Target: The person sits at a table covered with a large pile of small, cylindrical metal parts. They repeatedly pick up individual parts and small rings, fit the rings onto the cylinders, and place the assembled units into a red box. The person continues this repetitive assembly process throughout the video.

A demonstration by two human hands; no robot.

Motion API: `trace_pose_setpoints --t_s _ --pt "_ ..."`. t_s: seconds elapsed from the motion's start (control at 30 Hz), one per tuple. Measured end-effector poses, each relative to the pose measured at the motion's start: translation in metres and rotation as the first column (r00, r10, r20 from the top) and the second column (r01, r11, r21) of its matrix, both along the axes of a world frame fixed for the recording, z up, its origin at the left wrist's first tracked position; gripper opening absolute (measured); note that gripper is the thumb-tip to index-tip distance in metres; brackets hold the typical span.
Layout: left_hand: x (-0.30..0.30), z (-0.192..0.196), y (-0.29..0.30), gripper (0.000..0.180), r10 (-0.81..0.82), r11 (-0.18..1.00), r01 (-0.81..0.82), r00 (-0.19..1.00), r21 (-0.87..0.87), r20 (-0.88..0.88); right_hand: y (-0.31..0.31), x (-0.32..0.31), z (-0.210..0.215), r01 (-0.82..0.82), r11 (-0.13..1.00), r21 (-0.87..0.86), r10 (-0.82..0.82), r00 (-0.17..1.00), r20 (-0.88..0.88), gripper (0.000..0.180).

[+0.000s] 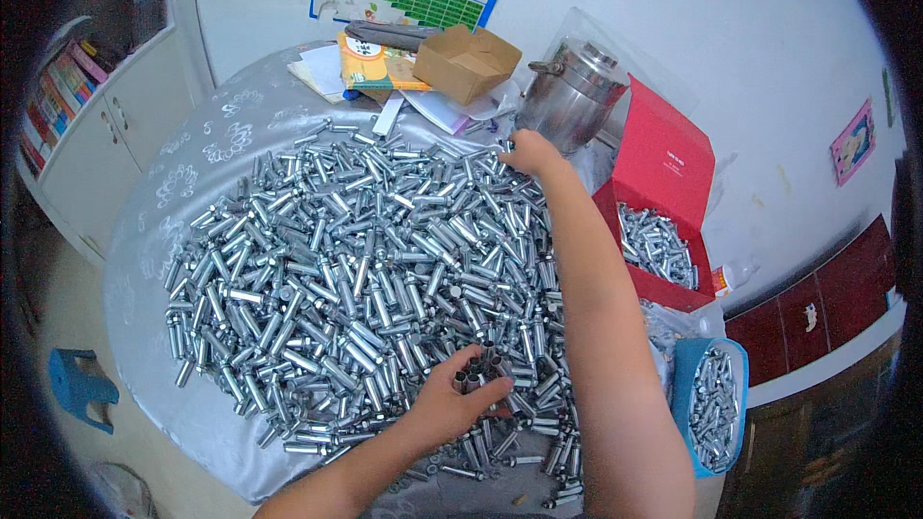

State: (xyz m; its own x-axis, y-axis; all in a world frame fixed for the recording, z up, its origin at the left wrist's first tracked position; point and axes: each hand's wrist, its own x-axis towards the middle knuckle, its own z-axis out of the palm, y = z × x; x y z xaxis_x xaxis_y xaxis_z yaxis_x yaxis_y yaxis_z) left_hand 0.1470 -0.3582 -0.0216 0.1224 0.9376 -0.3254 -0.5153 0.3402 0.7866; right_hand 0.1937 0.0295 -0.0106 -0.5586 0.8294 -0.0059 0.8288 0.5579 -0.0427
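A broad heap of shiny metal expansion bolts (356, 259) covers the middle of the round table. Near the front of the heap, my left hand (452, 399) is curled around several metal sleeves (474, 375), their open tube ends facing up. My right arm stretches across the heap's right side. At its far end my right hand (529, 154) is closed, with fingertips down at the heap's far right edge beside the steel pot. Whatever sits between those fingertips is too small and partly hidden to make out.
A red box (663, 159) with its lid raised and a blue bin (685, 394), both holding bolts, stand right. Behind the heap are a steel pot (572, 96), a cardboard box (468, 62) and papers. A blue stool (82, 389) stands on the floor at left.
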Motion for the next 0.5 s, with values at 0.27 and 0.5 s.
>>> trace_pose_setpoints --t_s 0.27,0.5 --pt "-0.001 0.001 -0.002 0.024 0.001 1.0 -0.001 1.0 0.014 0.02 0.013 0.01 -0.014 0.074 0.994 -0.086 -0.086 0.986 -0.145 0.045" --pt "-0.001 0.002 0.0 0.031 -0.008 1.0 0.008 1.0 0.005 -0.029 0.013 0.01 -0.012 0.02 0.993 -0.113 -0.027 0.998 -0.058 0.048"
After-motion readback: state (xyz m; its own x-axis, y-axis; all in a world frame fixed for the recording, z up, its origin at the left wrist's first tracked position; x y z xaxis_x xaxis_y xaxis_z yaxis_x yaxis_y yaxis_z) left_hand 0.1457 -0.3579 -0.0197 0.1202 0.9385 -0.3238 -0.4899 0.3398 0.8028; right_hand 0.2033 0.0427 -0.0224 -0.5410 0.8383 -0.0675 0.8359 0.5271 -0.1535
